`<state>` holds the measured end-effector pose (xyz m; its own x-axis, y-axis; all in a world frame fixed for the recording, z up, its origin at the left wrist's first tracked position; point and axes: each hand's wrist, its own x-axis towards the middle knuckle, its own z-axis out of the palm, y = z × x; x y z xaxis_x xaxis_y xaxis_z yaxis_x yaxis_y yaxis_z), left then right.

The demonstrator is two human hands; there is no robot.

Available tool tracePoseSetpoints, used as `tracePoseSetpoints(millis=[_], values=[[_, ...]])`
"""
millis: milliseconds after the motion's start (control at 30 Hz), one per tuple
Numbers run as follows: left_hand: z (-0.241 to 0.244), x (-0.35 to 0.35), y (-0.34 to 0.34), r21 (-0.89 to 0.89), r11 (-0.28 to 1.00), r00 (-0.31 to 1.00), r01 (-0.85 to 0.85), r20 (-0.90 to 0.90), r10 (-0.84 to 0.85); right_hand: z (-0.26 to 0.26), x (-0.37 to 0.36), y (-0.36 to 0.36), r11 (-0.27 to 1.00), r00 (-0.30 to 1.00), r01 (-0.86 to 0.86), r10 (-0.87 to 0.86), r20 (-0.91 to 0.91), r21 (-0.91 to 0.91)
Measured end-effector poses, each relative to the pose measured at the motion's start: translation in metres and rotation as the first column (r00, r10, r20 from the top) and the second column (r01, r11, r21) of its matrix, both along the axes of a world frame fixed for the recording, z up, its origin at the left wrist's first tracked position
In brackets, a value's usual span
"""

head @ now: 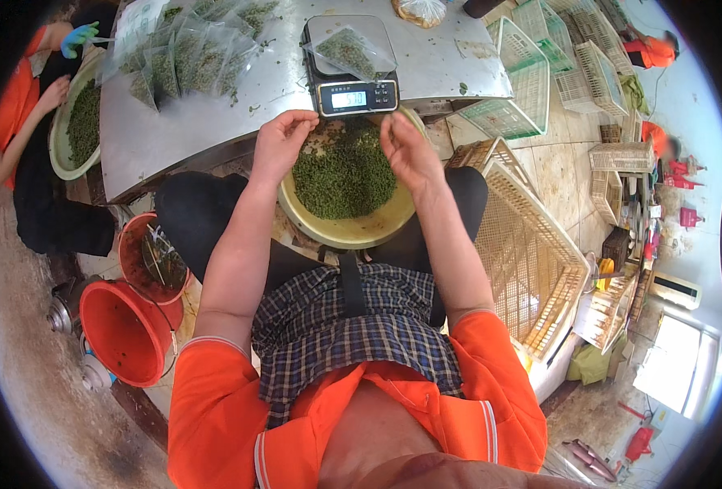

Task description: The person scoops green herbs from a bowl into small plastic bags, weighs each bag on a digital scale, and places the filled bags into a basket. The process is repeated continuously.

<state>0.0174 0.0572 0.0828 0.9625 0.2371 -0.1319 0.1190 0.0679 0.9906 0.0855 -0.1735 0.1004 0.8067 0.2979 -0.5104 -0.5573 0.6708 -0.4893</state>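
Note:
My left hand point(283, 143) is at the lower left corner of a digital kitchen scale point(361, 98), thumb and fingertips pinched together with nothing visible between them. By the scale's lower right corner is my right hand point(411, 150), its fingers curled; whether they hold something small I cannot tell. A clear plastic bag point(351, 52) of small green berries, like green peppercorns, lies on the scale's plate, and the display is lit. Below both hands, between my knees, a yellow basin point(361, 232) holds a heap of loose green berries point(342, 183).
Several filled clear bags point(183, 61) lie on the metal table point(171, 140). Left are a co-worker's basin point(58, 153), gloved hand point(80, 40) and red buckets point(122, 333). Plastic crates point(519, 269) stand right. Other people point(653, 52) are farther off.

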Motion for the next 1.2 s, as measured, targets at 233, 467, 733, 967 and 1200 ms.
tracePoseSetpoints(millis=[233, 467, 733, 967, 1200], values=[[-0.009, 0.000, 0.000, -0.042, 0.999, 0.999, 0.016, 0.040, -0.015, -0.057, -0.068, -0.030, 0.987, 0.985, -0.086, 0.064, -0.159, -0.135], [-0.005, -0.001, 0.002, -0.047, 0.999, 1.000, 0.010, 0.007, -0.010, -0.036, -0.059, -0.039, 0.935, 0.986, -0.168, 0.164, -0.040, -0.313], [-0.004, 0.000, 0.001, -0.069, 0.997, 0.999, 0.027, 0.025, -0.026, 0.039, 0.056, 0.027, 0.959, 0.974, -0.026, 0.088, 0.210, -0.281], [0.002, -0.002, 0.003, -0.120, 0.993, 1.000, -0.007, 0.016, 0.009, 0.054, 0.051, 0.024, 0.993, 0.997, -0.019, 0.027, 0.067, -0.117], [0.004, -0.003, 0.002, -0.058, 0.998, 1.000, 0.007, 0.002, -0.007, 0.007, -0.010, -0.011, 0.994, 0.997, -0.061, 0.065, 0.045, -0.086]])
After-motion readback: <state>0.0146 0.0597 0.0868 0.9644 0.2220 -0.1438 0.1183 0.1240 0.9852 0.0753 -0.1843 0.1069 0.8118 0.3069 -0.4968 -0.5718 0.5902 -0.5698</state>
